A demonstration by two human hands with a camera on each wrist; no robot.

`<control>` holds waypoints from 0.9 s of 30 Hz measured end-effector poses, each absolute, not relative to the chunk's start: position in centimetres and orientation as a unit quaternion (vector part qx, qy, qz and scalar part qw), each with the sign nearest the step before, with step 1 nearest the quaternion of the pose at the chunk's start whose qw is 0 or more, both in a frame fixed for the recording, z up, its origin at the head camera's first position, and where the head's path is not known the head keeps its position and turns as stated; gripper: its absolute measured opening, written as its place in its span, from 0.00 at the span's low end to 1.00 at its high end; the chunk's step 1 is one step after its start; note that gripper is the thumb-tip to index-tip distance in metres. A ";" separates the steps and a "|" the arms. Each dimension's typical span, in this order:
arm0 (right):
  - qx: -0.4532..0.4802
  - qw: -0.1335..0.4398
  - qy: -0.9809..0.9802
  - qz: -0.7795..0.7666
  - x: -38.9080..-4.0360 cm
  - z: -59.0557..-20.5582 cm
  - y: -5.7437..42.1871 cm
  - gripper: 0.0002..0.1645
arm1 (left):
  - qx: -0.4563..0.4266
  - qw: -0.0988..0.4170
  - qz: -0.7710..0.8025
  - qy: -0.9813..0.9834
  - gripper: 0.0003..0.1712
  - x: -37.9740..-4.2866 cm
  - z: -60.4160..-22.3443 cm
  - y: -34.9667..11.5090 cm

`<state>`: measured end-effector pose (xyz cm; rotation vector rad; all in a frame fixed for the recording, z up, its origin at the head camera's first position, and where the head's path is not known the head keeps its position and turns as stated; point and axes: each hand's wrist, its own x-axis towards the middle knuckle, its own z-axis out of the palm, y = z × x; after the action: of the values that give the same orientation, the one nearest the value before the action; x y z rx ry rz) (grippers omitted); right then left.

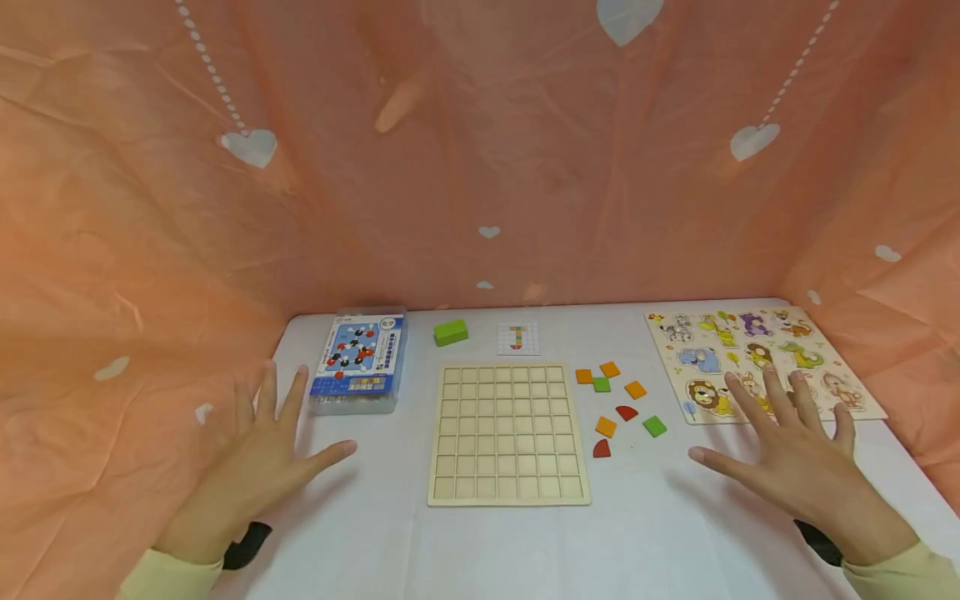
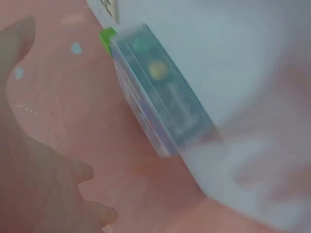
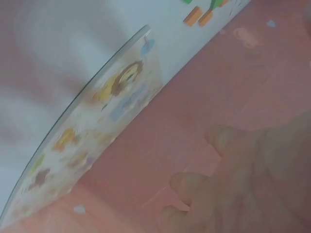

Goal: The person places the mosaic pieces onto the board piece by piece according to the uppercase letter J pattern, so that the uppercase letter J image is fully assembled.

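Observation:
My left hand (image 1: 262, 454) hovers with spread fingers over the table's left side, nearest a clear plastic box with a blue chemistry label (image 1: 356, 362). On the right, my right hand (image 1: 798, 458) is spread likewise, its fingertips overlapping the animal puzzle board (image 1: 675, 350) in the head view. Neither hand holds anything. Between them lies a wooden grid board (image 1: 506, 435) with bare squares. Beside its right edge are loose orange tiles (image 1: 636, 389), green tiles (image 1: 655, 426) and red quarter-round tiles (image 1: 602, 448). Behind the grid sits a small card with a coloured tile pattern (image 1: 518, 338).
A green block (image 1: 451, 332) stands at the back, between the plastic box and the card. Pink cloth with white hearts (image 1: 525, 183) hangs behind and along both sides of the white table (image 1: 510, 550). Both wrist views are blurred.

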<state>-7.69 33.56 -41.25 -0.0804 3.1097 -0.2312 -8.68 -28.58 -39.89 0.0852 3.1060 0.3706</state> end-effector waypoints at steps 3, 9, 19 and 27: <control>-0.038 0.011 0.995 -0.089 -8.0 -41.3 32.8 0.71 | 0.038 0.013 0.158 0.987 0.75 -9.2 -40.4 -27.1; -0.066 0.020 0.991 -0.116 -9.3 -41.6 31.2 0.69 | 0.106 -0.061 0.203 0.971 0.63 -10.4 -41.6 -22.7; -0.140 0.002 0.968 -0.209 -13.6 -42.1 28.4 0.47 | 0.048 0.055 0.303 0.950 0.22 -12.8 -42.9 -16.2; -0.126 0.065 0.963 -0.229 -16.5 -42.2 28.0 0.29 | 0.035 0.084 0.325 0.941 0.12 -14.0 -43.5 -15.3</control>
<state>-16.46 27.96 -42.24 -0.3791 2.9070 -0.6925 -13.96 -15.34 -43.48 0.1047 2.8089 0.9689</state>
